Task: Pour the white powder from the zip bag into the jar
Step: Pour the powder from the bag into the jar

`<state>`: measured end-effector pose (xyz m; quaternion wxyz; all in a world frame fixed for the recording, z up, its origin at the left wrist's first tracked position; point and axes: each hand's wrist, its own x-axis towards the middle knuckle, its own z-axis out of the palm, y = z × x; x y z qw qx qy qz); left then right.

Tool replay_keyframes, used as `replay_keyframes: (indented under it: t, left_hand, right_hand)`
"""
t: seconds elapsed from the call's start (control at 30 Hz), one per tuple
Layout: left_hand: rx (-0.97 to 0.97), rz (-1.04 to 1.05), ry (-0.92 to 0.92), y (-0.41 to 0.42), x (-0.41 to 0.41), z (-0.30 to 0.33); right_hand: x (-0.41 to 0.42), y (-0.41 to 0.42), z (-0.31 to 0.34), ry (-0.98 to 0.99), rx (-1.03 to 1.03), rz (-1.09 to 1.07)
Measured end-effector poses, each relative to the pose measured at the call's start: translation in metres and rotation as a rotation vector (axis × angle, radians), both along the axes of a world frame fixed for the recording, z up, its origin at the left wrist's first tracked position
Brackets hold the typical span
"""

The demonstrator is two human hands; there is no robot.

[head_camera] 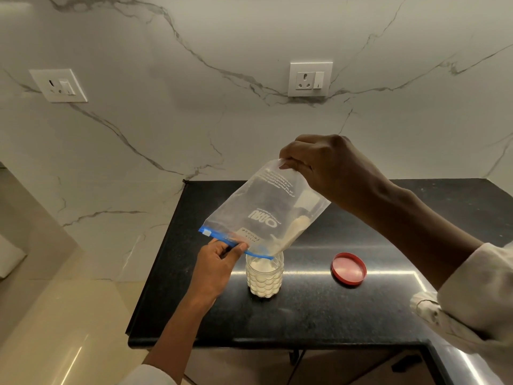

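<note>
Bag (263, 207) upside down over the open jar (264, 276).
The right hand (327, 168) pinches the bag's bottom edge high up; the left hand (219, 262) pinches its blue zip. Powder (294, 232) sits at the low corner above the jar, standing on the black counter (305, 309), the red lid (349, 269) beside it.

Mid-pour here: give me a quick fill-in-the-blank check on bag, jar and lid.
1. The right hand pinches the bag at its ___ end.
2. The left hand holds the bag's ___ zip edge.
3. The red lid lies ___ the jar.
4. The jar stands on the ___ counter.

Missing: bottom; blue; off; black
</note>
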<state>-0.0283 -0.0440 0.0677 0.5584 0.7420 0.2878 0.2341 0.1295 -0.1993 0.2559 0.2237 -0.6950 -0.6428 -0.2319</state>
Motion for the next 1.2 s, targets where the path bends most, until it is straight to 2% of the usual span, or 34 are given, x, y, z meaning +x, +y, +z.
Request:
replay_keyframes:
  t: [1.2]
  left_hand:
    - [-0.062,-0.002,-0.013,-0.003,-0.002,-0.007]
  right_hand:
    - [-0.004,0.009,-0.002,-0.006,-0.028,-0.003]
